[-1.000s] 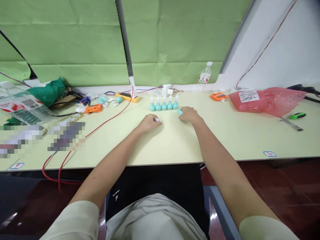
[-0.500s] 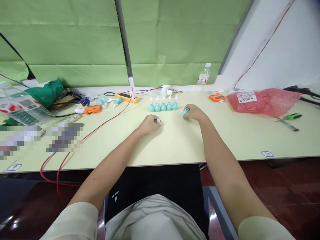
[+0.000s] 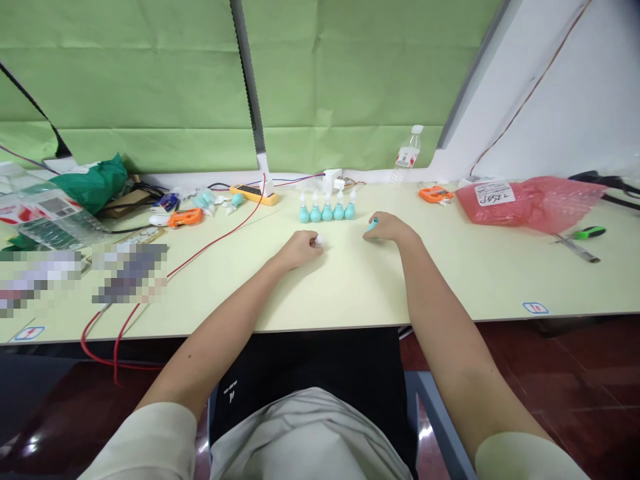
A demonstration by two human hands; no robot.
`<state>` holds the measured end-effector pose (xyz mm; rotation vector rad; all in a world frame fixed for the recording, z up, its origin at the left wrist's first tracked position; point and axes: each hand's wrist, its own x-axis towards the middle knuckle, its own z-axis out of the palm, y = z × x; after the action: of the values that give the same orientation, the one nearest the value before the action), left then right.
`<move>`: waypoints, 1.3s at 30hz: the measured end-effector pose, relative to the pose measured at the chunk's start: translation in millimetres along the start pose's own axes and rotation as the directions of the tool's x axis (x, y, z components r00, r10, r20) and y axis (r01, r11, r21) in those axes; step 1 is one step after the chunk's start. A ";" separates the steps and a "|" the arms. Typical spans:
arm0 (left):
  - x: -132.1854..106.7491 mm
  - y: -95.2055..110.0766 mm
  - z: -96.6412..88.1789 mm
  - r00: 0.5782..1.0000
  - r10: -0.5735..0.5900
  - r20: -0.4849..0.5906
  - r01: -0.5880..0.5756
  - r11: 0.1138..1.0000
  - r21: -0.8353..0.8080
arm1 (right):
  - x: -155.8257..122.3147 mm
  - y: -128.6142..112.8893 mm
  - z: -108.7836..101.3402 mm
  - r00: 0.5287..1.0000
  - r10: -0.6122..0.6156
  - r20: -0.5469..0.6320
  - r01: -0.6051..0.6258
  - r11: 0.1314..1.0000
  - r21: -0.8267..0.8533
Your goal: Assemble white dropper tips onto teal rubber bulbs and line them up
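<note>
My left hand [image 3: 299, 250] is closed, with a small white tip [image 3: 319, 240] showing at its fingertips; the fingers hide the rest of that piece. Just above the table my right hand [image 3: 393, 228] pinches a small teal squeeze bulb [image 3: 373, 224], mostly covered by the fingers. Beyond both hands several teal squeeze bulbs with clear pointed nozzles [image 3: 327, 212] stand upright in a close row. The two hands are apart, the left one nearer to me.
Behind the row are white plugs [image 3: 331, 180] and thin wires. A plastic bottle [image 3: 407, 157] stands against the wall. To the right lie an orange tool [image 3: 435, 194], a pink bag [image 3: 530, 203] and a green-handled screwdriver [image 3: 590, 233]. A yellow multimeter [image 3: 254, 195] and red cable [image 3: 220, 238] are left.
The teal bulb has turned a little in my right fingers, and that hand has lowered slightly. The white tip in my left hand is tilted a little differently. The row stays put.
</note>
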<state>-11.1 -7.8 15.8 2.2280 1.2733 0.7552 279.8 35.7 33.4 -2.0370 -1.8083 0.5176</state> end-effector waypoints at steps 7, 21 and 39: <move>1.3 -1.8 1.2 1.000 0.003 0.025 -0.004 1.000 0.023 | -20.5 -33.3 -5.8 0.756 -0.150 -0.637 0.485 0.782 0.391; 3.7 -13.9 6.8 0.998 0.030 0.058 -0.026 0.998 -0.065 | -43.8 -81.4 66.0 0.790 -0.610 -0.069 0.598 0.739 0.310; 7.2 -19.8 12.3 0.998 0.055 0.039 -0.052 0.996 -0.066 | -25.9 -75.7 72.7 0.885 -0.461 0.064 0.252 0.589 0.768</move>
<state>-12.3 6.1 -4.1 2.2217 1.1580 0.7566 175.5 20.5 9.2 -1.0310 -1.6646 1.2048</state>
